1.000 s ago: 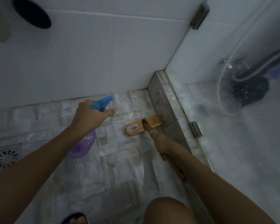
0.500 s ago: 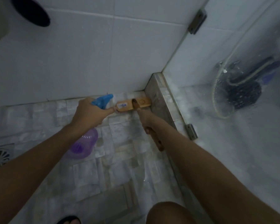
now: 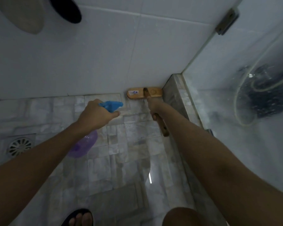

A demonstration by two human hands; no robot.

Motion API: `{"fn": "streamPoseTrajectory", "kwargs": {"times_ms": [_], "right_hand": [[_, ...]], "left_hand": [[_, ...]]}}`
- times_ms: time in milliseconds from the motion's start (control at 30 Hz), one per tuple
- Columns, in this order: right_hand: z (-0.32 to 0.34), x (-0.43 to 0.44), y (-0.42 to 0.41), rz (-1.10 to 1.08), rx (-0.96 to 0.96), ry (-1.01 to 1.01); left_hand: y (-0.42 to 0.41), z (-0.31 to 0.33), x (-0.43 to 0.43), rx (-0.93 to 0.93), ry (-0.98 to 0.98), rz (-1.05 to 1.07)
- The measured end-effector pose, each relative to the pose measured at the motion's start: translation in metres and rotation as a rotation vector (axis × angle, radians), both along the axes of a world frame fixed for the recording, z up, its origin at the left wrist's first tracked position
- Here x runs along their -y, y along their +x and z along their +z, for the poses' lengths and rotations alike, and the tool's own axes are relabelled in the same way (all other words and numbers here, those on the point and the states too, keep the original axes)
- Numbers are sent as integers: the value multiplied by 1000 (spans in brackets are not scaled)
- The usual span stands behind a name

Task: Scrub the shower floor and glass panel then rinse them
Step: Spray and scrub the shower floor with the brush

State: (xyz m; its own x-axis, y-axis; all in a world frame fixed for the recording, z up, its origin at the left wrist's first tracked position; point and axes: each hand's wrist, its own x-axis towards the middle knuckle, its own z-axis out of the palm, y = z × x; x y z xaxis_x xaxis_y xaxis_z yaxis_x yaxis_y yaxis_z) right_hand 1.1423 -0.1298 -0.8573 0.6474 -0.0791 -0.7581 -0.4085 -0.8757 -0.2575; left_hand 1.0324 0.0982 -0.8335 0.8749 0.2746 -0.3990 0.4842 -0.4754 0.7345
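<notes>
My right hand point(image 3: 155, 107) grips the wooden handle of a scrub brush point(image 3: 144, 93). The brush head lies on the grey mosaic shower floor point(image 3: 129, 144), pressed into the corner where the white tiled wall meets the stone curb point(image 3: 175, 95). My left hand point(image 3: 95, 114) holds a spray bottle point(image 3: 83, 144) with a blue trigger head point(image 3: 112, 105) and a clear purple body that hangs below my wrist. The nozzle points toward the brush. The glass panel point(image 3: 235, 111) stands on the curb at the right, wet and streaked.
A round metal floor drain point(image 3: 20, 146) sits at the left. Behind the glass hang a hose and a dark shower head point(image 3: 266, 101). Metal hinges point(image 3: 225, 22) hold the glass. My sandalled foot point(image 3: 80, 217) and knee point(image 3: 185, 216) are at the bottom edge.
The brush slid forward across the floor from the middle to the wall corner by the curb. My right arm stretched out with it. My left hand kept the bottle roughly where it was.
</notes>
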Motion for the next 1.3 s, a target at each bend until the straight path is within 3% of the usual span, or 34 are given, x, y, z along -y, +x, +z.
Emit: {"fn": "streamPoseTrajectory", "kwargs": {"times_ms": [67, 167, 333, 467, 567, 667, 967, 1100, 1300], "right_hand": [[7, -2, -5, 48, -12, 7], [14, 19, -61, -60, 1, 76], [17, 49, -141, -27, -138, 40], [18, 2, -107, 103, -33, 16], [10, -53, -56, 105, 70, 106], [7, -83, -40, 64, 44, 149], [6, 0, -136, 299, -141, -89], [10, -75, -119, 436, -91, -45], [-6, -210, -82, 500, 2, 157]], "left_hand": [[0, 1, -7, 12, -14, 62], [-3, 8, -21, 74, -81, 145], [-18, 17, -46, 118, -43, 124], [-32, 12, -65, 120, -11, 124], [-42, 4, -74, 92, 35, 170], [-50, 2, -79, 81, 39, 225], [-78, 14, -119, 86, 9, 343], [-93, 8, -129, 94, 107, 335], [-111, 6, -132, 47, 39, 479]]}}
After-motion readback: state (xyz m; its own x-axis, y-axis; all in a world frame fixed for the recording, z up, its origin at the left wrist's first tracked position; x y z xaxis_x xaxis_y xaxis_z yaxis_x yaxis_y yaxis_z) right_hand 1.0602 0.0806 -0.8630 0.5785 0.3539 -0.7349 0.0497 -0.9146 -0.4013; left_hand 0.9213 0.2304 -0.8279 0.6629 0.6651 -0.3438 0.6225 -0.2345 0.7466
